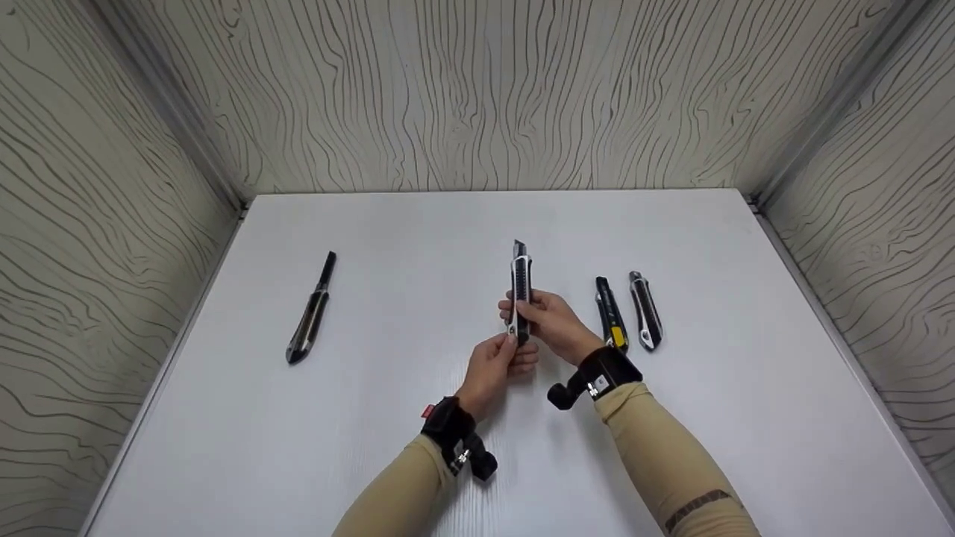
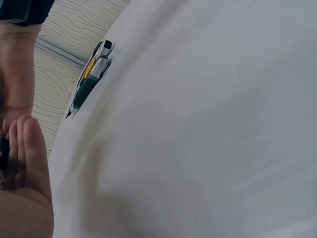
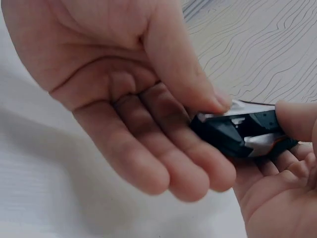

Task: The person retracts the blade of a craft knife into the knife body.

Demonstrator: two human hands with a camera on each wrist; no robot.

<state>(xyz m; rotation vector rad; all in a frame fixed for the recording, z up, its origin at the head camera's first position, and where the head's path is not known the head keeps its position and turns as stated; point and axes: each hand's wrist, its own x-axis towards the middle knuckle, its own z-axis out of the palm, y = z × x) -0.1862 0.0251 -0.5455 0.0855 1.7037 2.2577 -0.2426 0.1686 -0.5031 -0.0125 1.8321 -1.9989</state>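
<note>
A black and silver utility knife is held above the middle of the white counter, its tip pointing away from the person. The right hand grips its body between thumb and fingers; the left hand pinches its near end. Just right lie a yellow-accented utility knife and a silver utility knife, side by side. Well left lies a fourth utility knife.

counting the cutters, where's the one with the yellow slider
In the head view the black utility knife with the yellow slider lies on the white table, just right of the right hand, beside a black-and-silver utility knife.
</note>
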